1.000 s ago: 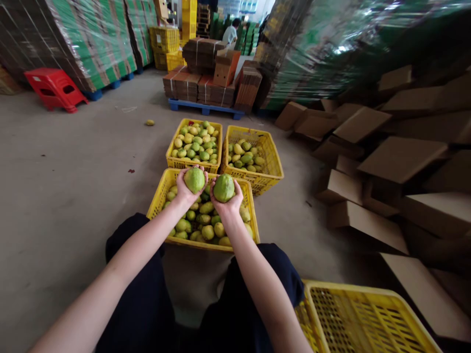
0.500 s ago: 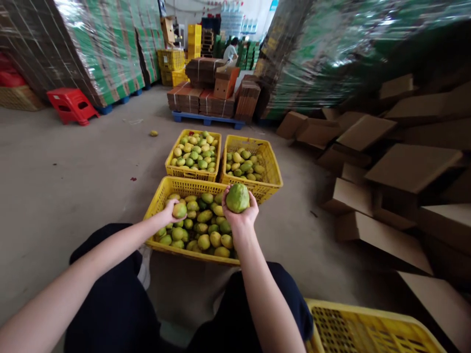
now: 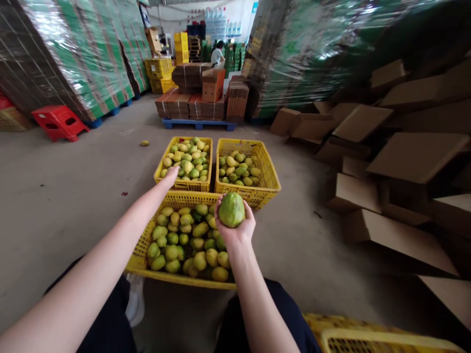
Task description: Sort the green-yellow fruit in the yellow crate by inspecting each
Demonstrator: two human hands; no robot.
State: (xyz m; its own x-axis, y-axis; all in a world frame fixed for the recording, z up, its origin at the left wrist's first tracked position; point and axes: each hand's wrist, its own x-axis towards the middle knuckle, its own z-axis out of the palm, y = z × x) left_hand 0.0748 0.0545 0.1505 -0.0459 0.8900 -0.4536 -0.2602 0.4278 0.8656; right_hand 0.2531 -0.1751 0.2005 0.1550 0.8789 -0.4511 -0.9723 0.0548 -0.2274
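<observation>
My right hand, palm up, cradles a large green papaya with a ridged skin, above the right side of the front yellow crate. My left hand reaches over the near left edge of the back left crate. Its fingers appear closed on a yellow-green papaya, just over the fruit heaped there; the hand's back partly hides the grip. Many green and yellow papayas fill much of the front crate. Smaller heaps of papayas lie in the back right crate.
Another yellow crate stands at my lower right. Cardboard boxes are piled along the right. Ahead, flattened cartons rest on a blue pallet. A red stool and one loose fruit are on the left floor. A person is far back.
My left hand has moved forward from above the front crate to the back left crate, with its papaya. The right hand still holds the green papaya. The view has shifted slightly.
</observation>
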